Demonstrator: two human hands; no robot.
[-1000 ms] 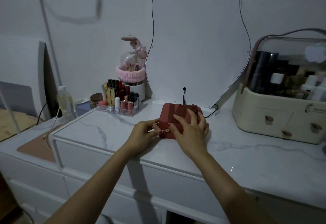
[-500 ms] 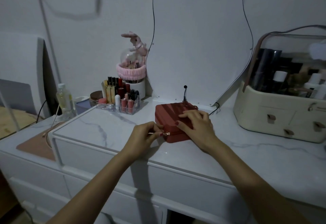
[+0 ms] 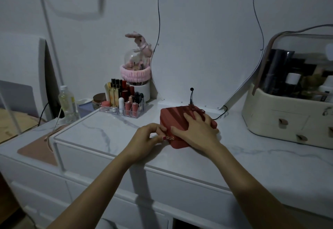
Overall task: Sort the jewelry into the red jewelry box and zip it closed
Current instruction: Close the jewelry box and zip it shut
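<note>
jewelry box: the red jewelry box (image 3: 177,120) sits lid-down-shut on the marble worktop (image 3: 252,158), right in front of the base of the curvy mirror (image 3: 207,39), one corner pointing toward the camera.
right grip: the right hand (image 3: 197,129) lies flat on the lid, fingers spread and straight, pressing the box down; the thumb reaches along the near edge.
left grip: the left hand (image 3: 146,138) is at the box's near-left side, fingers curled in tight, thumb and fingertips pinching the small gold zipper pull (image 3: 169,138) at the front corner.
zipper: the pull sits right at the near corner of the box; how far round the zip is closed, cannot tell from here.
left of the box: a clear lipstick organizer (image 3: 124,102) packed with tubes, well apart from the hands; behind it a white pot with a fluffy pink band (image 3: 135,73) and a pink bunny (image 3: 141,43) perched on a glass dome.
far left: a plastic bottle (image 3: 67,102) stands at the worktop's edge, with a pink mat (image 3: 37,149) on the lower surface beside it.
right side: a cream cosmetics case (image 3: 288,117) with a clear lid and little drawers, apart from the box.
cable: a black cable (image 3: 220,114) runs from the mirror base just behind the box.
</note>
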